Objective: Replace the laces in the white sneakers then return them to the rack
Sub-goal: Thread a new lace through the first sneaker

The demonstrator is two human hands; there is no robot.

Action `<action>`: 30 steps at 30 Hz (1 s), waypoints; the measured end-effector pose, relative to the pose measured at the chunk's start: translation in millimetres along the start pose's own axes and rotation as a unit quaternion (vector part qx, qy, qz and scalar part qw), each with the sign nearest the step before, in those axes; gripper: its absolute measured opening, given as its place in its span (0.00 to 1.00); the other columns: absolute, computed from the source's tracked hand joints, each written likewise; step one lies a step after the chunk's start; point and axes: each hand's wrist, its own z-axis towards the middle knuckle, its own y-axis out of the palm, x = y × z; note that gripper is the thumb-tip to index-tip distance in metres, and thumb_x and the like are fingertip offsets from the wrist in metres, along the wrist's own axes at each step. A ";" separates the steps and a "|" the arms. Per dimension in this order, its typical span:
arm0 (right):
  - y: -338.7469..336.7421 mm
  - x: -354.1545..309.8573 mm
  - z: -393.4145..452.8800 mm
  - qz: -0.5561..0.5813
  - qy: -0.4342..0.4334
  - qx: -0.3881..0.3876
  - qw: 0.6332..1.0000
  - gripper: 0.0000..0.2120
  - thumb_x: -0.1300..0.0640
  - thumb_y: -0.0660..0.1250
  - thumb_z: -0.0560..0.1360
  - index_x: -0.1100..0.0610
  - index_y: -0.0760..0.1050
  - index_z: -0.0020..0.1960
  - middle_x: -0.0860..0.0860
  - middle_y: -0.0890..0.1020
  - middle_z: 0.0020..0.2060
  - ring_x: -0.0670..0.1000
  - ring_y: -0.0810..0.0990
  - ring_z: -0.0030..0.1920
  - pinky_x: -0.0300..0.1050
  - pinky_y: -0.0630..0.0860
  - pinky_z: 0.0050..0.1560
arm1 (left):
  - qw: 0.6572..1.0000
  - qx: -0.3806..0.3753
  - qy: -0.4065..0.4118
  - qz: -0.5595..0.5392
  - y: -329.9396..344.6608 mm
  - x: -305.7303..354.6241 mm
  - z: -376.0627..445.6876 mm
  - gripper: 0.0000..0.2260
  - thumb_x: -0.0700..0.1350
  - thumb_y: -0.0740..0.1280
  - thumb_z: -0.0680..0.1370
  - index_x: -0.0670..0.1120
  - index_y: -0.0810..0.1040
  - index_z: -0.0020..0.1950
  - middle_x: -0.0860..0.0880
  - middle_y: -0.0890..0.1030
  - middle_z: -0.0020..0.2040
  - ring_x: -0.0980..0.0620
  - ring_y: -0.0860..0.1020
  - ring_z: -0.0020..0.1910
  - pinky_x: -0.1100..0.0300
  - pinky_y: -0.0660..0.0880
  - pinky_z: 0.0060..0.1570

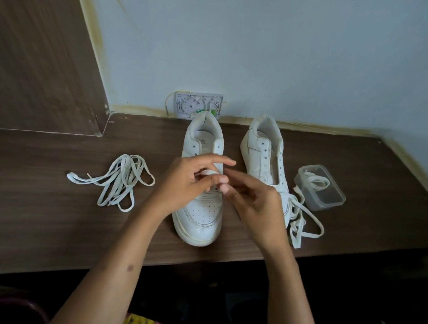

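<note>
Left hand (pixel 189 183): pinches flat white lace (pixel 208 173) over laceless white leather sneaker (pixel 200 211), frame centre.
Right hand (pixel 253 201): fingers curled, grasp unclear.

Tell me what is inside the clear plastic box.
The clear plastic box holds part of a white lace, which trails out over its rim. Nothing else shows inside.

White sneakers: two, left sneaker (pixel 201 186), right sneaker (pixel 266 155). Loose lace bundles: two, left bundle (pixel 119 181), right bundle (pixel 302 222). Clear plastic container (pixel 331 196): one, lace inside. Hands: two, left hand (pixel 189 183), right hand (pixel 255 202).
</note>
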 end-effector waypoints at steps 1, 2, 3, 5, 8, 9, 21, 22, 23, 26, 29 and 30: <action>-1.0 1.5 0.7 -0.008 -0.006 0.003 1.000 0.10 0.60 0.72 0.75 0.53 0.83 0.56 0.46 0.85 0.43 0.42 0.82 0.41 0.31 0.73 0.41 | 1.000 0.004 -0.006 0.000 -1.3 -1.2 -0.1 0.10 0.44 0.71 0.76 0.50 0.83 0.57 0.46 0.83 0.41 0.57 0.76 0.34 0.66 0.73 0.39; -3.2 3.5 1.2 -0.022 -0.013 0.014 1.000 0.08 0.61 0.73 0.74 0.51 0.84 0.51 0.46 0.85 0.43 0.42 0.82 0.43 0.32 0.74 0.43 | 1.000 0.008 -0.013 -0.003 -3.6 -2.5 -0.2 0.08 0.44 0.71 0.76 0.50 0.84 0.55 0.45 0.83 0.41 0.57 0.77 0.34 0.67 0.73 0.39; -5.8 5.3 1.1 -0.040 -0.016 0.028 0.999 0.08 0.61 0.73 0.73 0.50 0.84 0.48 0.45 0.84 0.42 0.42 0.82 0.43 0.31 0.74 0.44 | 1.000 0.010 -0.015 -0.004 -6.1 -3.7 -0.5 0.07 0.43 0.70 0.76 0.49 0.84 0.53 0.45 0.84 0.41 0.57 0.78 0.35 0.67 0.73 0.40; -9.9 7.5 1.8 -0.079 -0.022 0.060 0.995 0.07 0.62 0.73 0.74 0.51 0.83 0.47 0.44 0.83 0.42 0.41 0.81 0.43 0.28 0.72 0.44 | 1.000 0.009 -0.011 0.007 -10.5 -6.2 -0.4 0.07 0.42 0.69 0.78 0.50 0.85 0.52 0.44 0.83 0.41 0.55 0.79 0.37 0.65 0.74 0.41; -6.9 8.0 2.4 -0.128 -0.053 0.086 0.987 0.06 0.62 0.71 0.76 0.51 0.80 0.49 0.44 0.81 0.44 0.44 0.79 0.44 0.26 0.69 0.44 | 1.000 0.022 -0.018 -0.006 -8.5 -7.6 1.6 0.08 0.38 0.70 0.77 0.49 0.84 0.53 0.44 0.84 0.39 0.50 0.81 0.38 0.60 0.78 0.43; -3.7 7.0 2.3 -0.133 -0.060 0.080 0.986 0.06 0.60 0.71 0.76 0.52 0.80 0.52 0.43 0.81 0.46 0.43 0.78 0.45 0.26 0.68 0.45 | 0.999 0.031 -0.019 -0.018 -5.5 -6.7 2.2 0.09 0.36 0.71 0.76 0.48 0.84 0.53 0.45 0.84 0.39 0.49 0.82 0.37 0.60 0.79 0.42; 14.2 -2.0 1.5 0.017 0.006 0.067 0.998 0.09 0.52 0.66 0.79 0.53 0.83 0.55 0.45 0.85 0.47 0.46 0.83 0.50 0.48 0.81 0.47 | 0.992 0.115 0.008 0.058 3.0 -1.1 1.8 0.12 0.44 0.76 0.72 0.56 0.83 0.53 0.57 0.85 0.38 0.57 0.83 0.43 0.53 0.78 0.50; 13.7 -2.2 2.1 0.016 0.011 0.070 0.997 0.08 0.52 0.68 0.79 0.52 0.83 0.53 0.45 0.86 0.45 0.47 0.84 0.47 0.51 0.81 0.46 | 0.991 0.114 0.007 0.069 3.4 -0.8 1.1 0.12 0.47 0.77 0.71 0.57 0.82 0.53 0.58 0.84 0.38 0.57 0.83 0.43 0.52 0.77 0.52; 12.7 -2.0 3.0 0.012 0.014 0.074 0.997 0.06 0.53 0.69 0.77 0.51 0.84 0.51 0.45 0.86 0.43 0.47 0.84 0.44 0.50 0.82 0.44 | 0.990 0.111 0.008 0.080 3.0 -1.7 0.9 0.12 0.51 0.76 0.70 0.58 0.82 0.52 0.59 0.84 0.37 0.58 0.82 0.44 0.53 0.76 0.55; 8.7 -0.1 4.1 -0.008 0.015 0.076 0.997 0.03 0.58 0.72 0.75 0.50 0.84 0.47 0.45 0.86 0.39 0.45 0.84 0.40 0.40 0.80 0.42 | 0.979 0.121 0.047 0.156 -3.9 -7.2 2.2 0.14 0.62 0.72 0.69 0.57 0.84 0.50 0.61 0.83 0.37 0.60 0.80 0.45 0.59 0.72 0.57; 7.2 2.0 2.9 -0.061 0.021 0.078 0.995 0.06 0.62 0.73 0.73 0.52 0.82 0.43 0.43 0.84 0.37 0.33 0.79 0.42 0.24 0.70 0.43 | 0.945 0.154 0.077 0.277 -19.6 -18.1 2.5 0.11 0.63 0.69 0.71 0.59 0.84 0.46 0.61 0.81 0.44 0.60 0.75 0.49 0.54 0.68 0.56; 7.3 2.7 2.7 -0.072 0.025 0.078 0.994 0.05 0.62 0.73 0.73 0.53 0.81 0.43 0.44 0.83 0.37 0.32 0.78 0.42 0.22 0.68 0.43 | 0.934 0.162 0.073 0.312 -23.5 -21.0 0.6 0.10 0.63 0.69 0.71 0.60 0.84 0.45 0.61 0.79 0.47 0.58 0.72 0.52 0.54 0.64 0.57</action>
